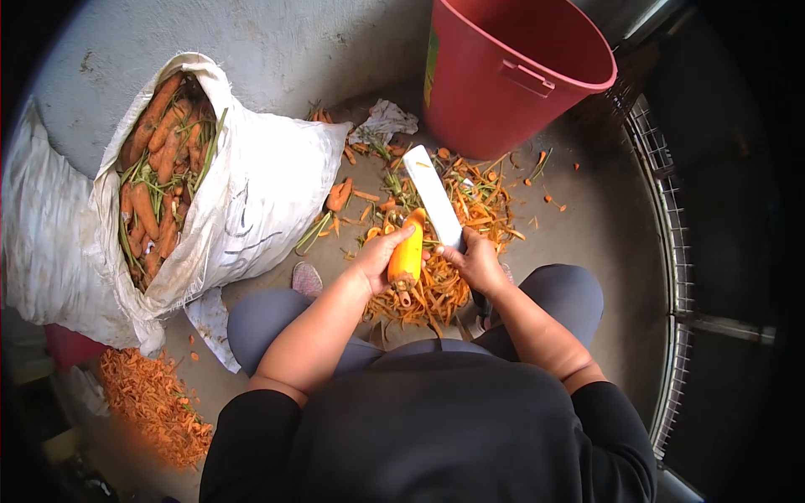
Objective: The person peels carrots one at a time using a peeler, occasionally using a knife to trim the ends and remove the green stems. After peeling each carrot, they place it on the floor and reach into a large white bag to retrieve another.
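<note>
My left hand (380,258) is closed around a thick carrot (406,256). Its sides look bright yellow and peeled, while its stem end, pointing toward me, is brown and rough. In my right hand (480,267) is a large knife (434,194) with a broad, pale blade that points up and away from me. The blade is beside the carrot, with a small gap between them. Part of the dark handle shows below my right hand. Beneath both hands lies a heap of orange peelings (436,293) mixed with green stalks.
A white sack (277,184) of unpeeled carrots (159,180) lies open at the left. A tall red bin (511,92) stands beyond the peelings. More orange shreds (155,407) are piled at lower left. A wire mesh edge (671,277) curves along the right.
</note>
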A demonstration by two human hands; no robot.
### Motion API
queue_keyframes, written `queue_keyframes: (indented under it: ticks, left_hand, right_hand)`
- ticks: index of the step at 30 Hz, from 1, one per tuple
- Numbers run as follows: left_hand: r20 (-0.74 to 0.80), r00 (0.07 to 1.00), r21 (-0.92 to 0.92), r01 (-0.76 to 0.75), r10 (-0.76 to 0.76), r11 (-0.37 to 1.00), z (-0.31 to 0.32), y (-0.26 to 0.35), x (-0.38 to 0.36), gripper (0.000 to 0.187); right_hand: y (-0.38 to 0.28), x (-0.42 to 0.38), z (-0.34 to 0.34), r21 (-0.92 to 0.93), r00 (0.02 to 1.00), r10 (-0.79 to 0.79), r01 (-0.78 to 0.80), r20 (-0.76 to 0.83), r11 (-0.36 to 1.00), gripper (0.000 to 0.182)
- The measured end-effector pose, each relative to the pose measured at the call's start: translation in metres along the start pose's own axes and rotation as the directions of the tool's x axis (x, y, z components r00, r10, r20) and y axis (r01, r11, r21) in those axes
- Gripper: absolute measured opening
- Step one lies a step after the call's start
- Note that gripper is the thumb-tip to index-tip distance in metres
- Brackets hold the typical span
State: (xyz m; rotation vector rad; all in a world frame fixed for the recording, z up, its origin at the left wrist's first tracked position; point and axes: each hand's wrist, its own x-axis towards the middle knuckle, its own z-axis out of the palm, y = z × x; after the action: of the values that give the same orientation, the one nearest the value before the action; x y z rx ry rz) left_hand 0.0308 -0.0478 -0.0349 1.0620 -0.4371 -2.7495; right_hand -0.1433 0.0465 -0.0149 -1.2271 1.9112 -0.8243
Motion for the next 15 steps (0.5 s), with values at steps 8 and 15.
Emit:
queue_keyframes:
  ticks: [8, 15]
  left_hand:
    - [-0.023, 0.990, -0.271, -0.143, 0.143, 0.952, 0.013, -0.004, 0.007, 0.031]
    - [-0.101, 0.966, -0.269, -0.255, 0.237, 0.929, 0.024, -0.004, 0.003, 0.027]
  right_hand:
    - [-0.040, -0.014, -0.004, -0.164, 0.986, -0.129, 0.145, 0.105, 0.976, 0.069]
    - [-0.041, -0.017, 0.003, -0.207, 0.984, -0.175, 0.178, 0.034, 0.962, 0.066]
